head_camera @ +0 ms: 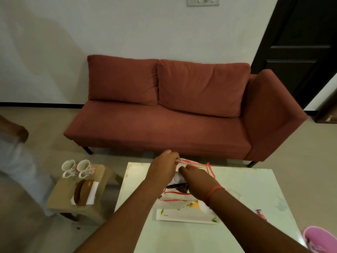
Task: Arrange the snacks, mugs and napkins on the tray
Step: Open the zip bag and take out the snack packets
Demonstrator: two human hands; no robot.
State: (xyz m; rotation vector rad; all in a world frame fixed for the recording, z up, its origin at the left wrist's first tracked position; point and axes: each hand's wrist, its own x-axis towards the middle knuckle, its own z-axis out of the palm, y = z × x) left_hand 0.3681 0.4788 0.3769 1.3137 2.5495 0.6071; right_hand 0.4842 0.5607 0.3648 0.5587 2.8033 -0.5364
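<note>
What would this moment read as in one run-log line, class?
left hand: pinching bag rim | right hand: inside bag, grip unclear | tray: on table | mugs, napkins: on stool

No text, brand, number or sign can be read. The tray (pixel 186 217) on the table (pixel 251 187) carries a small dark mark near its left end (too blurred to make out), and the red wrapper (pixel 261 214) to the right of the tray shows no legible print.
</note>
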